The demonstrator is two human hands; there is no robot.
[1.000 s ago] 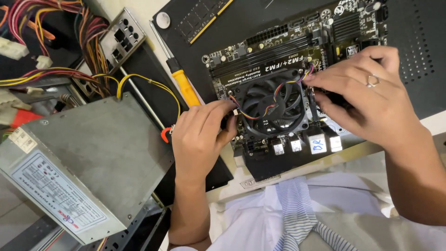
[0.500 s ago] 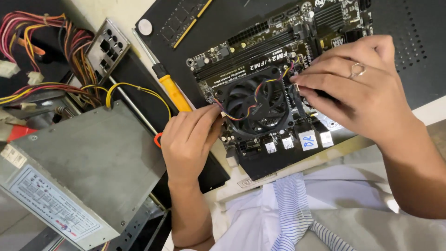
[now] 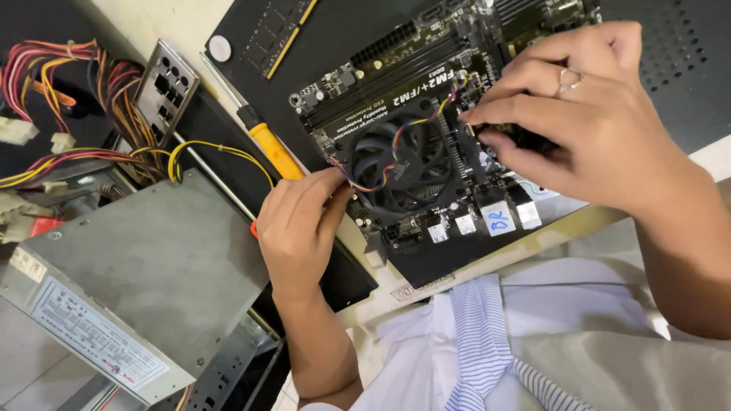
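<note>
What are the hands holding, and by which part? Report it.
Neither lifts anything. The left hand presses its fingertips against the left edge of the cooler fan on the motherboard. The right hand pinches at the fan's right side; its exact hold is hidden.

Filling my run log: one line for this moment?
left hand: on cooler fan edge | right hand: at fan's far side | motherboard flat

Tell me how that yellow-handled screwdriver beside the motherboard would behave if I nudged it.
The screwdriver has a round handle and lies flat, so it would probably roll. Its long thin shaft looks stiff. The left hand covers its lower end and might stop it.
</note>
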